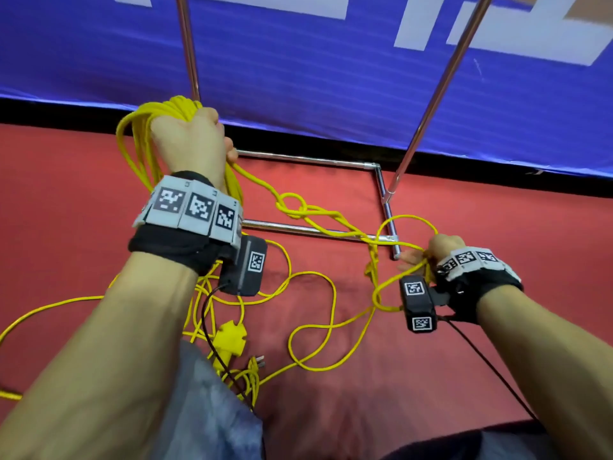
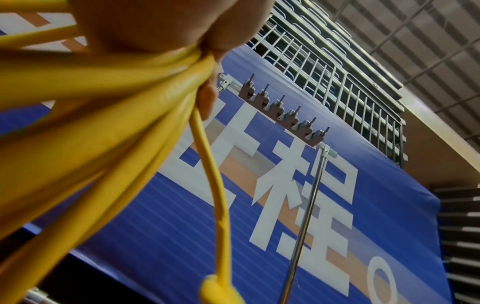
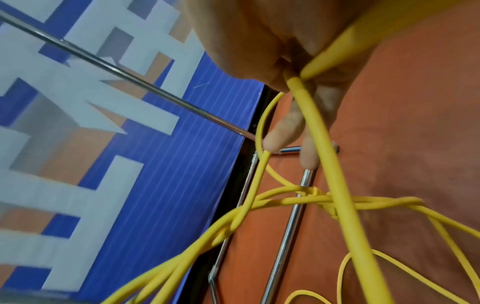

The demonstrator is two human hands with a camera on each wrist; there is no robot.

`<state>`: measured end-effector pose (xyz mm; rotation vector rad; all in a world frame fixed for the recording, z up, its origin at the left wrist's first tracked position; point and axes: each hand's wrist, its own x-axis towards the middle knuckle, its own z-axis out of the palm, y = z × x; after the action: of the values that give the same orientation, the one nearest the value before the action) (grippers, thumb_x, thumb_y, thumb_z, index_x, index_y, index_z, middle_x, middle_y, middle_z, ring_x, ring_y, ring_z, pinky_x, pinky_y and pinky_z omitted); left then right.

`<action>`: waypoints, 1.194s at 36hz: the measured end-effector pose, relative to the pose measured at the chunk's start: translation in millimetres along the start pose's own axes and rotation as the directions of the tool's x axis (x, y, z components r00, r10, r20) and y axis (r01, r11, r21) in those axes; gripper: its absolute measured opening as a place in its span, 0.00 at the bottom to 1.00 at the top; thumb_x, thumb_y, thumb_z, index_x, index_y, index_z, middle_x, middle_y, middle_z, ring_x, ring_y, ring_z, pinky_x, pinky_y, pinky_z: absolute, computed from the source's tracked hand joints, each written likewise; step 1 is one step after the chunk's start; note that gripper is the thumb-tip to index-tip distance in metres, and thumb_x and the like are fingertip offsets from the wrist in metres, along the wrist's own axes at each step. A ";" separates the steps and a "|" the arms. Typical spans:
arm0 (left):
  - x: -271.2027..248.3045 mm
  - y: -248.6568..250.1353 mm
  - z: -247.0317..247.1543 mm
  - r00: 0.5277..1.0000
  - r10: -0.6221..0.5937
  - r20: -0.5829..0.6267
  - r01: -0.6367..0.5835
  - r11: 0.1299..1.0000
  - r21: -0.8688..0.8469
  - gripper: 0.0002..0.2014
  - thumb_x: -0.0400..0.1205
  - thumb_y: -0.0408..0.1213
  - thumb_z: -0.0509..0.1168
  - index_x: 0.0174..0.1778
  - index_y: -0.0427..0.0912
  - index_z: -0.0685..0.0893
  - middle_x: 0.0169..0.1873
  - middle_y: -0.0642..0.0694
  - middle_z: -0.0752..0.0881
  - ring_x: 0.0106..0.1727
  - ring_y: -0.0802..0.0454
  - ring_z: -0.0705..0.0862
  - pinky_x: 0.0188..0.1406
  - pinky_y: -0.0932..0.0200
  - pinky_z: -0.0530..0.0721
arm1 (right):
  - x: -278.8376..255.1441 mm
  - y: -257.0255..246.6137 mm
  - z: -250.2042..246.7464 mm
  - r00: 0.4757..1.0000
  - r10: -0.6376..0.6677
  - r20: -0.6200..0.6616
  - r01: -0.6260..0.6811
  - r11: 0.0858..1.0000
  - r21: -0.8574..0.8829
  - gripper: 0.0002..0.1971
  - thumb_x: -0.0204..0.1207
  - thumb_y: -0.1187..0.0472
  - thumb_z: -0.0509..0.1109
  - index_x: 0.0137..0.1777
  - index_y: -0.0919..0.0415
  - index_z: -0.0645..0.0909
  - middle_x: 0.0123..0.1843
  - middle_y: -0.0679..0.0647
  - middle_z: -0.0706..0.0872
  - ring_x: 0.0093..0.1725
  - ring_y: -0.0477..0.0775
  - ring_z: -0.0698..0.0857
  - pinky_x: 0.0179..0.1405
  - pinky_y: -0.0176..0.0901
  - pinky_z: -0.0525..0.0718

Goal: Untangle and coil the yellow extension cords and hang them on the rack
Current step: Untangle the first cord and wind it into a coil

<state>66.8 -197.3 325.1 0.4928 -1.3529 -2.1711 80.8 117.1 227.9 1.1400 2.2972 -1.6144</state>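
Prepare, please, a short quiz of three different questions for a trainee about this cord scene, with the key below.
1. True or false: the left hand holds a bundle of coiled loops raised above the red floor.
2. What does the right hand pinch? A) a plug B) a strand of yellow cord C) the rack pole
3. Fill in: between the two hands the cord forms a ____ above the rack base.

Key: 1 true; 2 B; 3 knot.
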 end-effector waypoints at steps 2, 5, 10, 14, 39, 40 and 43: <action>0.6 -1.5 1.0 0.998 -0.042 0.052 0.045 0.997 -0.058 0.16 0.78 0.23 0.59 0.26 0.41 0.67 0.19 0.45 0.65 0.17 0.52 0.61 0.19 0.63 0.62 | 3.8 2.4 14.0 0.999 0.051 0.015 -0.053 0.990 0.130 0.06 0.85 0.71 0.50 0.48 0.69 0.67 0.62 0.78 0.79 0.50 0.62 0.85 0.51 0.59 0.84; -3.5 -0.3 1.0 0.979 -0.114 0.166 0.142 0.975 -0.169 0.14 0.81 0.23 0.58 0.30 0.40 0.70 0.19 0.46 0.69 0.17 0.52 0.64 0.20 0.63 0.64 | 0.7 5.7 27.6 1.000 0.006 0.003 -0.006 0.989 -0.149 0.11 0.84 0.70 0.53 0.59 0.75 0.73 0.58 0.75 0.80 0.52 0.71 0.85 0.42 0.53 0.82; -19.1 -2.9 9.9 0.926 -0.185 0.328 0.277 0.925 -0.261 0.14 0.83 0.23 0.58 0.31 0.37 0.73 0.19 0.45 0.71 0.16 0.53 0.66 0.20 0.64 0.66 | -6.6 -3.8 40.0 0.979 -0.188 0.077 0.203 0.906 -0.372 0.16 0.74 0.67 0.65 0.60 0.73 0.81 0.50 0.67 0.83 0.55 0.67 0.85 0.49 0.46 0.80; -32.8 -8.0 22.3 0.894 -0.189 0.407 0.289 0.937 -0.199 0.15 0.83 0.22 0.58 0.30 0.38 0.72 0.18 0.45 0.72 0.16 0.54 0.65 0.19 0.64 0.66 | -31.4 -6.5 71.0 0.784 -0.412 0.464 0.574 0.766 -0.290 0.27 0.60 0.69 0.70 0.62 0.58 0.83 0.58 0.55 0.87 0.60 0.57 0.84 0.68 0.54 0.80; -17.0 -20.8 16.1 0.981 -0.129 0.143 0.149 0.978 -0.143 0.15 0.80 0.21 0.58 0.28 0.37 0.71 0.17 0.45 0.69 0.15 0.52 0.63 0.18 0.64 0.67 | -26.7 -20.5 50.7 0.773 -0.574 0.271 0.606 0.794 -0.047 0.14 0.82 0.69 0.55 0.42 0.60 0.81 0.23 0.60 0.79 0.25 0.60 0.83 0.20 0.36 0.77; -18.9 -21.4 17.9 0.983 -0.119 0.141 0.137 0.982 -0.131 0.16 0.80 0.21 0.58 0.27 0.37 0.70 0.16 0.46 0.69 0.14 0.52 0.63 0.18 0.65 0.67 | -24.6 -20.4 50.2 0.804 -0.543 0.244 0.559 0.829 0.000 0.14 0.82 0.70 0.55 0.43 0.62 0.81 0.23 0.61 0.78 0.25 0.60 0.82 0.19 0.37 0.78; -21.7 -22.9 21.9 0.982 -0.114 0.147 0.135 0.981 -0.138 0.17 0.80 0.20 0.58 0.26 0.38 0.70 0.16 0.46 0.69 0.14 0.52 0.63 0.18 0.64 0.67 | -23.3 -22.2 45.5 0.866 -0.459 0.200 0.441 0.888 0.129 0.14 0.81 0.71 0.54 0.45 0.64 0.82 0.23 0.62 0.78 0.26 0.62 0.83 0.26 0.50 0.85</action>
<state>66.2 -160.4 314.5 0.3852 -1.2485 -2.4270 69.0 63.3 236.7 0.4022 2.4835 -1.8796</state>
